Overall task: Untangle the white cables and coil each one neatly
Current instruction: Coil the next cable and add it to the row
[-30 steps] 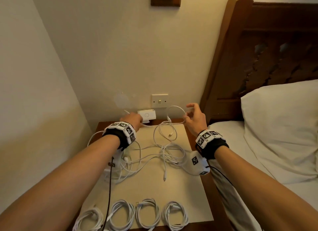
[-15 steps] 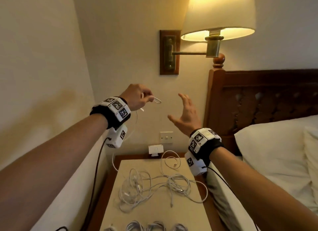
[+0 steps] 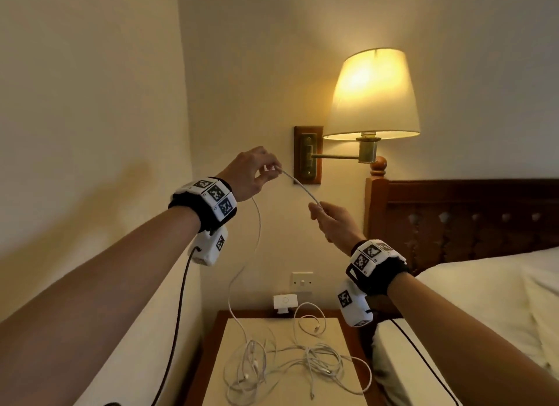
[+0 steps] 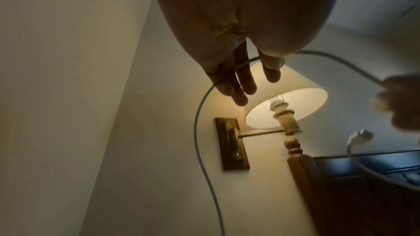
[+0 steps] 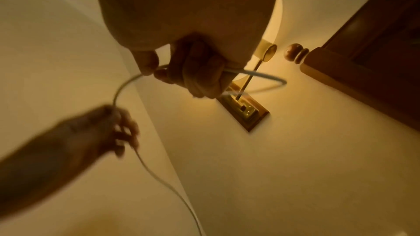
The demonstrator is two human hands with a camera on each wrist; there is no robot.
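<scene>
A white cable is stretched in the air between my two hands, in front of the wall. My left hand pinches it high up, thumb against fingers. From there the cable hangs in a long curve down to the tangle of white cables on the nightstand. My right hand, lower and to the right, grips the same cable in a curled fist. Past that fist a short loop sticks out, and its plug end hangs free.
A lit wall lamp on a brass arm hangs just beyond my hands. The dark wooden headboard and the bed are on the right. A white charger sits under the wall switch. The left wall is close.
My left hand rose from the nightstand with one cable, drawing it out of the tangle. My right hand, open half a second ago, now grips that cable. The view tilted upward.
</scene>
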